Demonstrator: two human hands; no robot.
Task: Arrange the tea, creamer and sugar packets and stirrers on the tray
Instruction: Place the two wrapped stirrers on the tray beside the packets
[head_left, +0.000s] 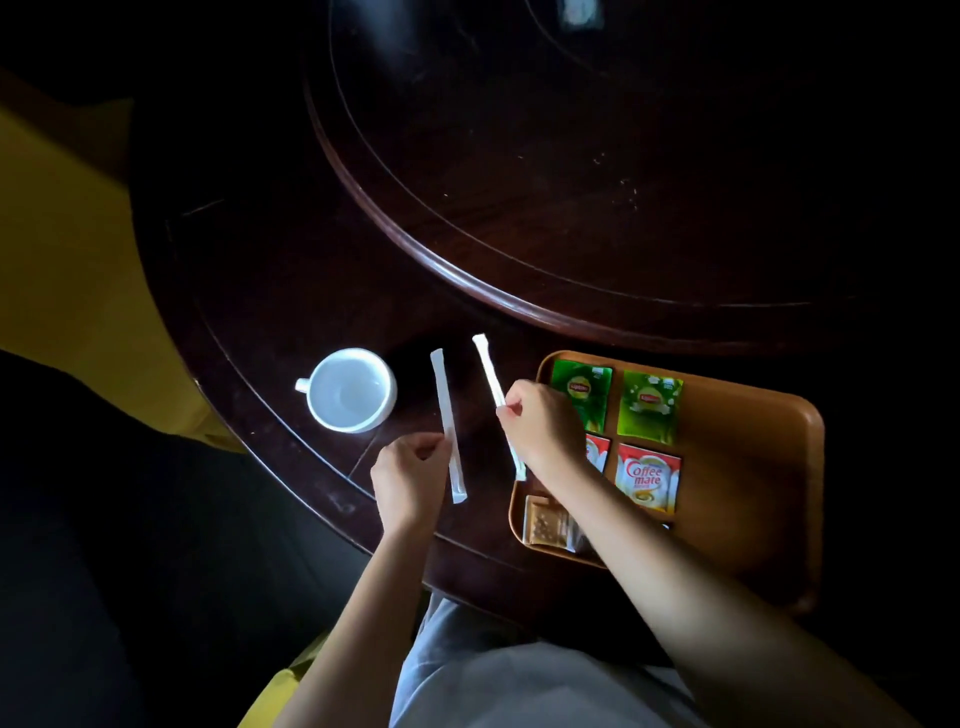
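An orange-brown tray (753, 457) lies on the dark table at the right. On it lie two green tea packets (650, 408), a red and yellow creamer packet (648, 478) with a second one partly hidden behind my wrist, and clear sugar packets (543, 521) at the front left corner. My right hand (540, 426) pinches a white paper-wrapped stirrer (488, 366) just left of the tray. My left hand (408, 475) pinches a second wrapped stirrer (445, 405) lying on the table.
A white cup (353, 389) stands on the table left of the stirrers, its handle pointing left. A large round raised turntable (571, 182) fills the table's middle behind. A yellow seat (67, 270) sits at the far left.
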